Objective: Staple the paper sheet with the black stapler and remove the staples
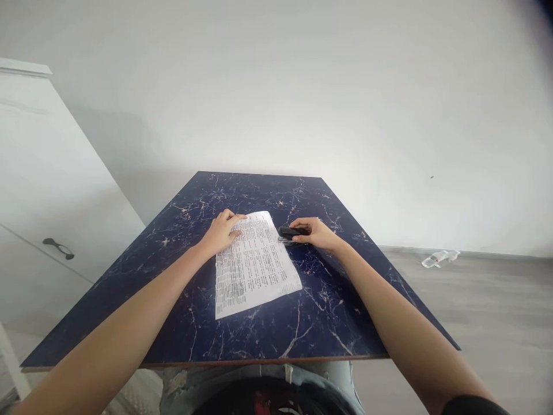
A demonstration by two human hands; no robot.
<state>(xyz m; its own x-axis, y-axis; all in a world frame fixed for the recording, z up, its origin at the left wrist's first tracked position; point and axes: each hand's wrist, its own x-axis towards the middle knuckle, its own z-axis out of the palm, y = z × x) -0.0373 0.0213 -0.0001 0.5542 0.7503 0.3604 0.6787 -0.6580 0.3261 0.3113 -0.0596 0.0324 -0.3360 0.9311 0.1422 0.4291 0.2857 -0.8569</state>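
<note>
A printed sheet of paper (254, 265) lies on a dark blue marble-patterned table (311, 311). My left hand (222, 231) rests flat on the sheet's top left corner, fingers stretched out. My right hand (314, 231) is closed over a black stapler (288, 234) that sits at the sheet's top right edge. Whether the stapler's jaw is around the paper I cannot tell.
A white cabinet with a dark handle (58, 248) stands to the left of the table. A white wall is behind. An empty plastic bottle (439, 257) lies on the grey floor at the right.
</note>
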